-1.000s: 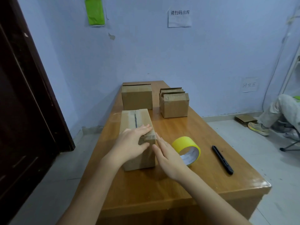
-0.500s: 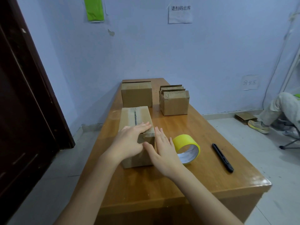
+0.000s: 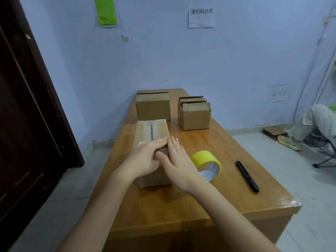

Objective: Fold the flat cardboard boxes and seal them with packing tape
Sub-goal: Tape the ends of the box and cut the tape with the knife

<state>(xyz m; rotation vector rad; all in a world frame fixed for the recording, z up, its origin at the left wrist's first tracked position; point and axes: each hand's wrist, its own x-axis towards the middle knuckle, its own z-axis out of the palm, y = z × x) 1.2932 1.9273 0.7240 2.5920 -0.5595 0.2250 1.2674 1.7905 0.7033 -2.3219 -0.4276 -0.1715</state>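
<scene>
From the head view, a small brown cardboard box (image 3: 151,142) sits on the wooden tabletop (image 3: 181,206), its top seam taped. The left hand (image 3: 143,159) and right hand (image 3: 179,164) lie flat, fingers straight and grasping nothing, seemingly smoothing the tape over its near edge. A yellow tape roll (image 3: 206,165) waits just right.

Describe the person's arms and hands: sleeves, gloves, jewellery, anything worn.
Both forearms are bare up to the frame's bottom edge, with no sleeves in view. The left hand and right hand wear no gloves, and no rings, watch or bracelet show.
</scene>
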